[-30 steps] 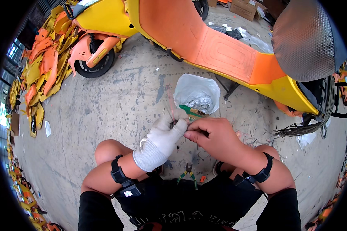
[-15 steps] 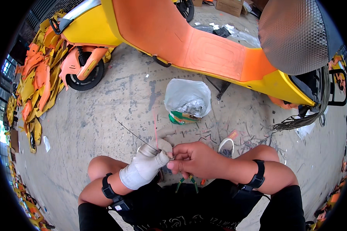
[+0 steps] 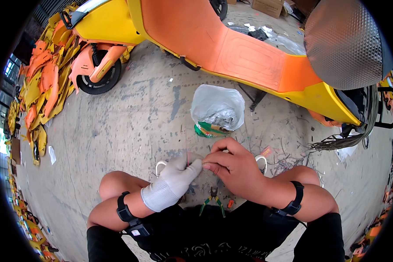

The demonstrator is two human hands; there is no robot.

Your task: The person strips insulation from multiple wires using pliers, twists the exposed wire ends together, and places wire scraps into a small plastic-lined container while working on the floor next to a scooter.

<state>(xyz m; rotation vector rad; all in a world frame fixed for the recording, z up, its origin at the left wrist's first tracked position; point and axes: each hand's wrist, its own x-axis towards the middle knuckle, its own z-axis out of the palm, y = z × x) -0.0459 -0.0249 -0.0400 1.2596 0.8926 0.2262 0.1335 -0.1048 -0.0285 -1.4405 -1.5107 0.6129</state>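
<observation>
My left hand (image 3: 172, 182), in a pale glove with a bare thumb tip not clearly shown, closes around a thin pink wire (image 3: 188, 158). Only a short length of the wire shows above the glove. Bare and pinched, my right hand (image 3: 238, 170) meets the left fingertips; whatever lies between its thumb and fingers is too small to make out. Below both hands, between my legs, lie pliers (image 3: 213, 200) with green and yellow handles, jaws pointing away from me. A small orange piece (image 3: 230, 203) is beside them.
Ahead stands an open bag (image 3: 216, 102) lined with whitish plastic, holding silvery scraps. A yellow and orange scooter (image 3: 249, 56) spans the far side, with a bundle of grey wires (image 3: 366, 126) hanging at its right end. Wire scraps litter the floor at right; body panels (image 3: 43, 87) pile up at left.
Both hands have shifted slightly, the right one farther up and to the right. The dark wire that stuck out from the glove no longer shows, and more of the pliers is visible.
</observation>
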